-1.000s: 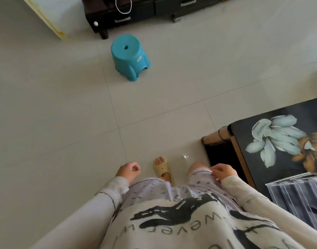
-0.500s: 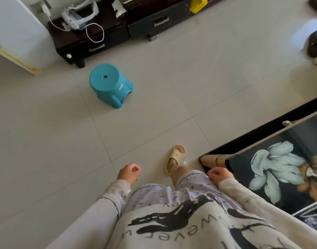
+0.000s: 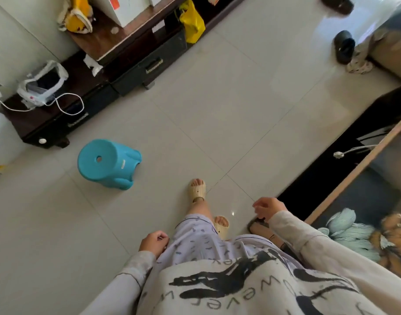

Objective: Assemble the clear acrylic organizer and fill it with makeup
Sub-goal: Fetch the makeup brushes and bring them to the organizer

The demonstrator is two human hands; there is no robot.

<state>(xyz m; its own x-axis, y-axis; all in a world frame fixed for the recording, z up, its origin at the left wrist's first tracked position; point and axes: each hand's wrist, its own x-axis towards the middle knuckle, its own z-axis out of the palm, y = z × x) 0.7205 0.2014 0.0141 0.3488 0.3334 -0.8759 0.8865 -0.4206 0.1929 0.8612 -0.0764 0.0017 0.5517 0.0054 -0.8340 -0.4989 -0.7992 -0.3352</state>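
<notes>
Clear acrylic organizer and makeup not in view; left hand (image 3: 153, 244) loosely curled at thigh, empty; right hand (image 3: 269, 209) loosely curled, empty, nearer the dark floral-print glass-topped table (image 3: 365, 201) lying to the person's right, probably where work happens.

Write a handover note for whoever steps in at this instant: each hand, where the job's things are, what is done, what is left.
Left hand: loosely curled, holds nothing, beside the trousers.
Right hand: loosely curled, holds nothing, over the floor near the table corner.
Things: organizer and makeup are not in view. The person stands on the tiles, the table to their right and the stool ahead on their left.
Done: nothing that this view shows.
Left: find the parts, assemble the organizer, fill it with makeup.
</notes>
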